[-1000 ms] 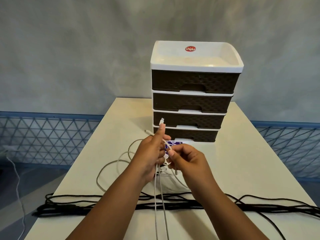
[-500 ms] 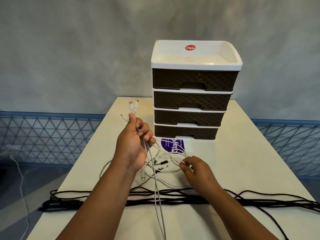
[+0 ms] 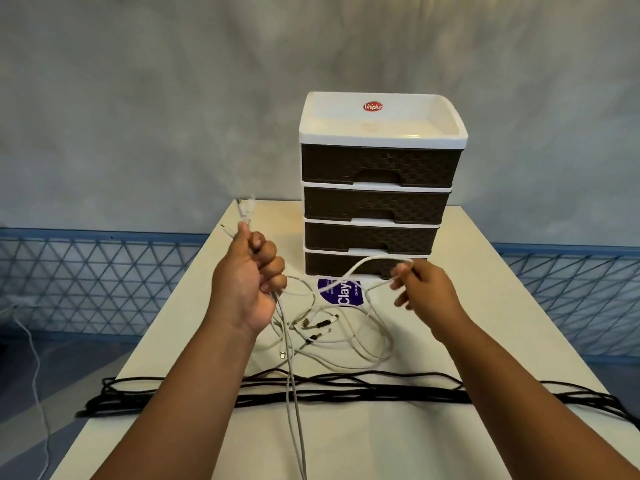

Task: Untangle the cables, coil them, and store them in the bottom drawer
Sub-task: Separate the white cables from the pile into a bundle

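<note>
Left hand [image 3: 247,282] fisted round thin white charging cables [image 3: 346,336]; right hand [image 3: 420,289] pinching one loop before brown four-drawer plastic organiser [image 3: 377,209]. Risk: pulling apart could tighten knots.

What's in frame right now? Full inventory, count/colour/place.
drawer unit: 1, white frame with four dark brown drawers, all shut, back of table
white cables: several, tangled, white or grey, mid-table; exact count unclear
black cable: count unclear, long bundle across the table's near part, ends trailing off both sides
sticker: 1, purple with white print, on the table before the bottom drawer
table: 1, cream
fence: blue lattice, behind table
left hand: fisted around white cable ends, plugs sticking up
right hand: pinching a white cable loop, raised
</note>
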Demonstrator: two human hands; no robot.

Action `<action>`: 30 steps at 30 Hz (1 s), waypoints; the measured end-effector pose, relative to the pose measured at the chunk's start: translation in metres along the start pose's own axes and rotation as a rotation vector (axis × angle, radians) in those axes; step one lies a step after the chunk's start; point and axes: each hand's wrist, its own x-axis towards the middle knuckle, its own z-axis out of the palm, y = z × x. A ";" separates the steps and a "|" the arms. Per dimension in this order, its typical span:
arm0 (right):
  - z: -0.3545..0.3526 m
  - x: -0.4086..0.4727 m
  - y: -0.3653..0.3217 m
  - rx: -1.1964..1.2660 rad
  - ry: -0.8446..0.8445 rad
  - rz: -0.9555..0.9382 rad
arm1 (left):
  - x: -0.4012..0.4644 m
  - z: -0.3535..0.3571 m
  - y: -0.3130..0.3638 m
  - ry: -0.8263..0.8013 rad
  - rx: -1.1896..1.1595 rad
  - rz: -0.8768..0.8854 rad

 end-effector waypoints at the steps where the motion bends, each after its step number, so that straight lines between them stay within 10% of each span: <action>1: -0.003 -0.007 -0.016 0.143 -0.003 -0.029 | -0.001 -0.001 -0.004 0.019 0.040 -0.051; 8: -0.021 -0.066 -0.115 0.431 -0.356 -0.462 | -0.014 0.016 -0.034 -0.072 0.316 -0.467; 16: -0.021 -0.076 -0.067 0.062 -0.778 -0.330 | -0.027 0.021 -0.020 -0.028 0.395 -0.301; 22: 0.006 -0.076 -0.039 -0.257 -0.275 -0.461 | -0.054 0.016 -0.018 -0.117 0.657 -0.288; 30: 0.046 -0.055 0.031 -0.764 -0.448 -0.173 | -0.086 0.034 0.004 -0.187 0.598 -0.054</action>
